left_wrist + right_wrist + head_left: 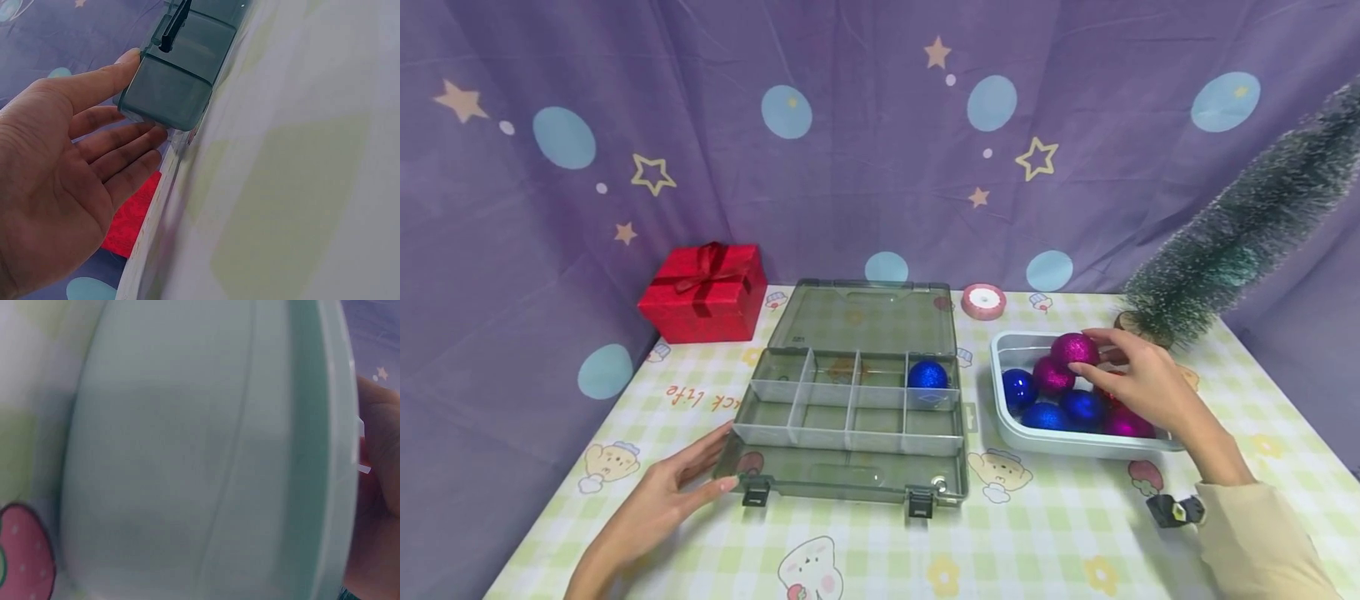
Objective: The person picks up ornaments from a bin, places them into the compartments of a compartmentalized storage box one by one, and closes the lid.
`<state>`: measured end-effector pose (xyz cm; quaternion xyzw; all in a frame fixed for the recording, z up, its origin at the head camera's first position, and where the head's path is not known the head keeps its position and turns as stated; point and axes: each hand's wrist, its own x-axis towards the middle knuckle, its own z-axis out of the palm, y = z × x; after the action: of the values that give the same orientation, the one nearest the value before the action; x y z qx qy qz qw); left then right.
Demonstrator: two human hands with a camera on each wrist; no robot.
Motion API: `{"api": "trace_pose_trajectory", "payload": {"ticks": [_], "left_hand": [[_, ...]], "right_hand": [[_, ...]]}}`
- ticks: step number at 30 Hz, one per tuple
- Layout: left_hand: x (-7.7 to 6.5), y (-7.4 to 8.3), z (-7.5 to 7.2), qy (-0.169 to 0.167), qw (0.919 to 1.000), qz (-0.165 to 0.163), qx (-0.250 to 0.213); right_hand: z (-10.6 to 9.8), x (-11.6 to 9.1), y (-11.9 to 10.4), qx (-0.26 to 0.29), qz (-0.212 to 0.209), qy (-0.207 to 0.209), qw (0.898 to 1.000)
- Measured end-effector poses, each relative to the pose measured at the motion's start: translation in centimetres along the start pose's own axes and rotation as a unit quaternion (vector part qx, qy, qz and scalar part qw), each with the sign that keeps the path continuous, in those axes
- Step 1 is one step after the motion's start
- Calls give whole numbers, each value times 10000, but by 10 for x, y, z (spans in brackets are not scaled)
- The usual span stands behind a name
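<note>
My right hand pinches a magenta glitter ball ornament between thumb and fingers, above a pale mint tub. Beneath it lie another magenta ball and several blue and magenta balls. In the right wrist view the tub's wall hides most of that hand. A translucent grey-green divider box lies with its lid raised at the back. One blue glitter ball sits in its back right compartment. My left hand touches the box's front left corner, thumb in front and fingers extended along its side.
A red gift box with a dark ribbon stands at the back left. Behind the tub leans a small frosted tree. A pink ribbon roll lies between box and tub. Near my right sleeve is a black object.
</note>
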<state>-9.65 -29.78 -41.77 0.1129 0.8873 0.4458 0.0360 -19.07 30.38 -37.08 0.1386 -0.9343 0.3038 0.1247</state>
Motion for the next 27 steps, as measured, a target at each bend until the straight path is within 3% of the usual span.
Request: {"api": "trace_pose_trajectory", "payload": {"ticks": [17,24,27], "left_hand": [[1,1,-1,-28,9999,-134,-45],[1,1,-1,-27,9999,-109,-51],[1,0,0,-18,9999,-97,-48]], "right_hand": [[14,21,-43,200,-370,-202,9989],[30,34,-52,956,-818,-278,9917],[36,39,-58,1023,-891,-354,9901]]}}
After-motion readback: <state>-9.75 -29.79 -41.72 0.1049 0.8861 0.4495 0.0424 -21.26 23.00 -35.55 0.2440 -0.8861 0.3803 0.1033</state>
